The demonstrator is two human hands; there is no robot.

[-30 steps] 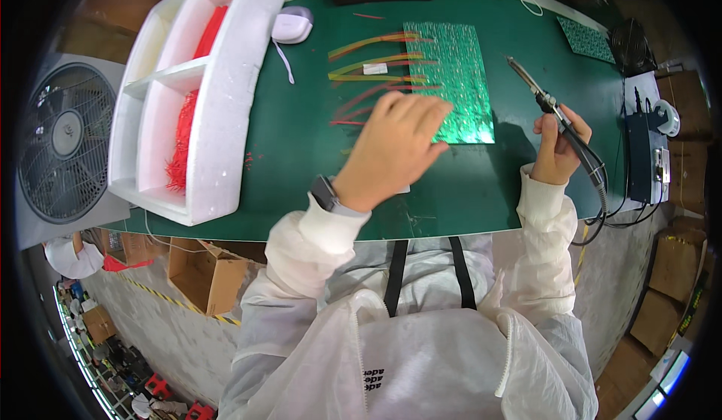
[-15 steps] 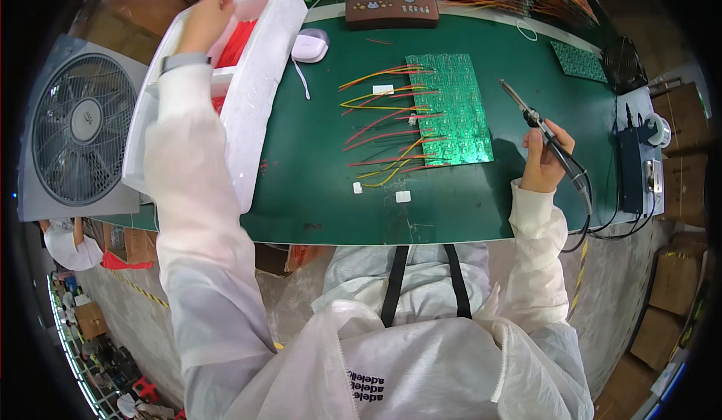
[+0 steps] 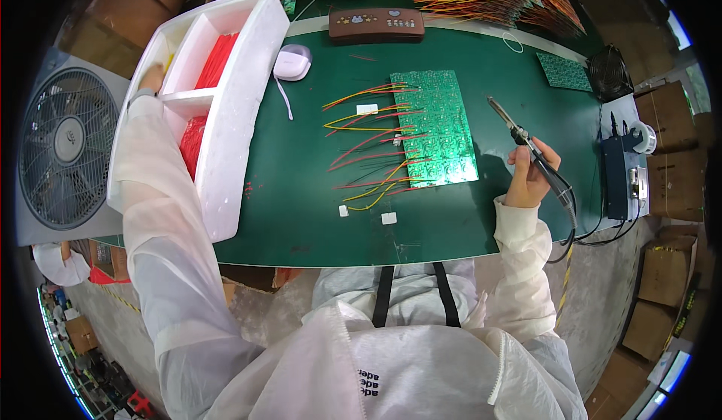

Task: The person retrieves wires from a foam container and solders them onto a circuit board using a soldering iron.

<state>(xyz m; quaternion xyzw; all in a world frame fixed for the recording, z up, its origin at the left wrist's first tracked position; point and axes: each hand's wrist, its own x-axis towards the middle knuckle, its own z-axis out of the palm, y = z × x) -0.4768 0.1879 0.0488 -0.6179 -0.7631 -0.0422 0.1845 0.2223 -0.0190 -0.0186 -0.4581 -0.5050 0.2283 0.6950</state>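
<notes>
Holding soldering iron [image 3: 519, 132], right hand [image 3: 528, 183] wrapped round it. Glossy green circuit board [image 3: 440, 127] left of it on table [image 3: 316, 224]; red, yellow, dark wires [image 3: 361, 123] along left edge. Left hand [image 3: 153, 79] at foam box [image 3: 252, 119]; grip unclear.

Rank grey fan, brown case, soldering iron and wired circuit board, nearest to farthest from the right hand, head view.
1. Soldering iron: in the right hand.
2. Wired circuit board: left of the hand.
3. Brown case: farther left, toward table's back.
4. Grey fan: far left.
</notes>
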